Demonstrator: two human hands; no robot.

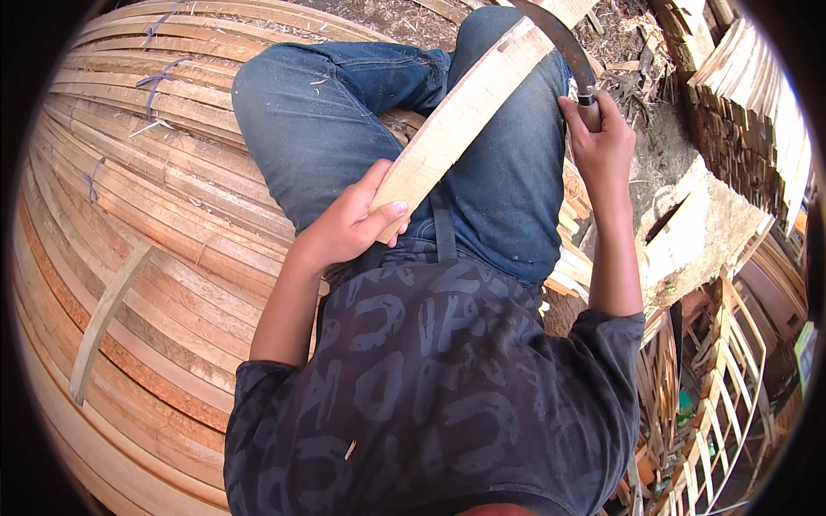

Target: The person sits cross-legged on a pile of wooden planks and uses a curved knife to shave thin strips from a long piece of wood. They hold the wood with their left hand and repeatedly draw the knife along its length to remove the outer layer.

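My left hand (357, 215) is closed round the near end of a pale wooden board (460, 120). The board slants up and away to the right, across my jeans-covered right thigh. In my right hand (600, 138) is the light handle of a sickle (564, 34) with a dark curved blade. That blade arcs up and to the left, just beside the board's far end; whether it touches the wood I cannot tell. Part of the blade runs out of the top of the view.
Long wooden strips (172, 284), some tied with blue string (157, 79), spread over the left side. One short strip (107, 322) lies across them. Stacked thin boards (748, 112) stand at the far right. A slatted wooden frame (718, 400) is at the lower right. Shavings litter the ground.
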